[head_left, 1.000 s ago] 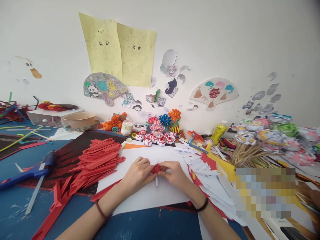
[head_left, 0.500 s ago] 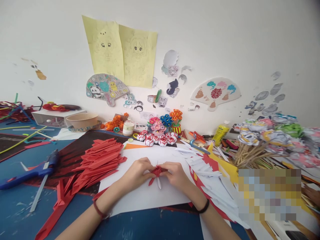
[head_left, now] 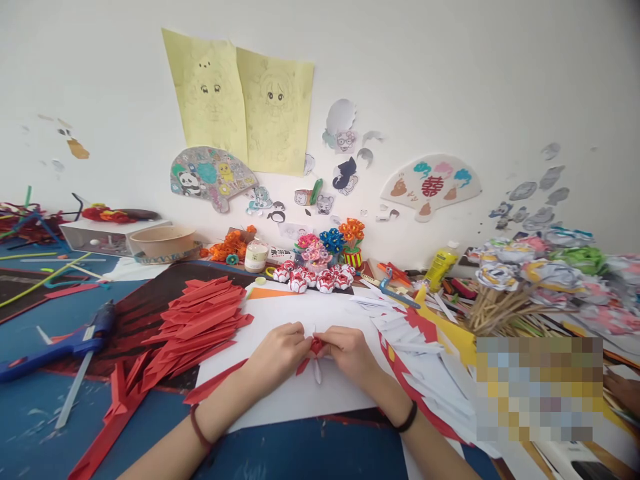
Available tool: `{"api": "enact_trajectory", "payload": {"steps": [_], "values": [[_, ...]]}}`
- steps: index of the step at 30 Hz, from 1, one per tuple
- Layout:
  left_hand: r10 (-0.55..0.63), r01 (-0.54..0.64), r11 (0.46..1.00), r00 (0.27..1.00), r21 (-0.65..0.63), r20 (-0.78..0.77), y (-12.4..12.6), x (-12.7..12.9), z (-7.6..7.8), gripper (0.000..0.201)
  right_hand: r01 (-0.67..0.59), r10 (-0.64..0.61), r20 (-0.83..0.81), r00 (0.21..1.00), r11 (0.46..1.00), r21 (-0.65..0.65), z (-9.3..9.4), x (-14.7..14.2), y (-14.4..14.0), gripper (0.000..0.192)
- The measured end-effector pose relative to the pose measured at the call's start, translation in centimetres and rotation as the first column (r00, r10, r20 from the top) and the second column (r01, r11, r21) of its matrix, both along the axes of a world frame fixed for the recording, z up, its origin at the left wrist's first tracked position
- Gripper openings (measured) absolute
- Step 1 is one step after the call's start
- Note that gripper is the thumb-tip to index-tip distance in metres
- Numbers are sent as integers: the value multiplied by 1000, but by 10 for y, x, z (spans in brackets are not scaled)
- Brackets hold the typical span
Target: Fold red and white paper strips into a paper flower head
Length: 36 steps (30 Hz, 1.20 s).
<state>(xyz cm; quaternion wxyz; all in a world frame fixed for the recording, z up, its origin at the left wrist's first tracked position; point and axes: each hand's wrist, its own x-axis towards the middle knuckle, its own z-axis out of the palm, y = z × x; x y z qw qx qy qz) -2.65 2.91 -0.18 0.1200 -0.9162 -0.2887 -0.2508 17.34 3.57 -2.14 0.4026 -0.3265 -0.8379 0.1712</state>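
Note:
Above a large white paper sheet (head_left: 280, 407), both hands pinch a small red-and-white folded paper piece (head_left: 317, 347). My left hand (head_left: 285, 350) grips its left side with thumb and fingers closed. From the right, my right hand (head_left: 347, 350) is closed on the same piece. A white pointed strip hangs below it toward me, and a red tip sticks out at lower left. The fingers hide most of the folds. Left of the sheet lies a pile of folded red paper strips (head_left: 200, 327); folded white paper strips (head_left: 415, 347) lie to the right.
A blue glue gun (head_left: 80, 340) rests at the left. Red-and-white paper flowers (head_left: 327, 280) stand behind the sheet, with a jar (head_left: 257, 257) beside them. At the right are a yellow bottle (head_left: 443, 267) and paper flowers on sticks (head_left: 520, 267). Another person's hand (head_left: 623, 390) shows at the right edge.
My left hand has shifted slightly right, its fingers covering more of the paper piece. The right hand's fingers have moved a little on it.

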Motion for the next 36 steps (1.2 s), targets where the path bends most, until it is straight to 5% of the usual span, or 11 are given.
{"api": "enact_trajectory", "payload": {"steps": [3,8,13,19,21,25,30,36], "values": [[24,-23,999,999,-40,31,-1,2,-3,36,61,-61,16,998,998,-31,4,-1,-1,27],[313,-250,927,926,-278,211,-4,6,-6,24,170,-170,6,985,983,-75,15,-3,-2,29],[415,-315,870,883,-378,219,-6,4,2,14,131,-133,-6,991,981,-145,19,-1,0,33],[474,-383,828,868,-409,147,-4,-4,13,21,304,-304,28,952,953,-1,30,7,-2,16],[495,-407,814,860,-415,126,-4,-4,14,25,346,-349,131,928,937,47,34,5,-8,19],[499,-392,795,856,-462,133,-3,-2,15,33,233,-237,362,901,971,56,31,-6,-18,33],[370,-200,796,908,-571,198,-1,-3,13,29,236,-316,499,807,947,216,25,-4,-14,15],[375,-294,900,899,-321,228,2,-6,6,17,184,-264,483,835,961,207,27,12,-5,18]]}}
